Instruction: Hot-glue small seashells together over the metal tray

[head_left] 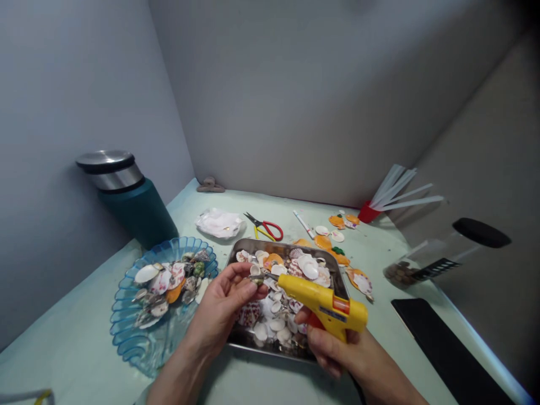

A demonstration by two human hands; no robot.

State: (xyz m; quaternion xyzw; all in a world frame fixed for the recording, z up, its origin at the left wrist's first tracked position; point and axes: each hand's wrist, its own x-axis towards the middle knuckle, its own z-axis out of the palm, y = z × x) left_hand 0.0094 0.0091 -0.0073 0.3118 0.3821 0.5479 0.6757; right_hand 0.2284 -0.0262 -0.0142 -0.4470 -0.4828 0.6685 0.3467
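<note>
A pale mint-green tabletop (253, 374) filled the lower part of the view, its surface lightly marked. To the left of the tabletop rose a plain bluish-grey wall (84, 73); behind the tabletop stood a smooth grey wall (274, 112), meeting the first in an upright corner at the tabletop's far left. A browner, dimmer wall (485, 146) closed off the tabletop's right. Soft shading crossed the wall behind the tabletop, and a bluish-white glow (489, 349) ran along the tabletop's right edge.

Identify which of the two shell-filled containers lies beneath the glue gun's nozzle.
The rectangular metal tray: the yellow glue gun has its nozzle above it. The other container, a scalloped blue dish, stands to the tray's left.
</note>
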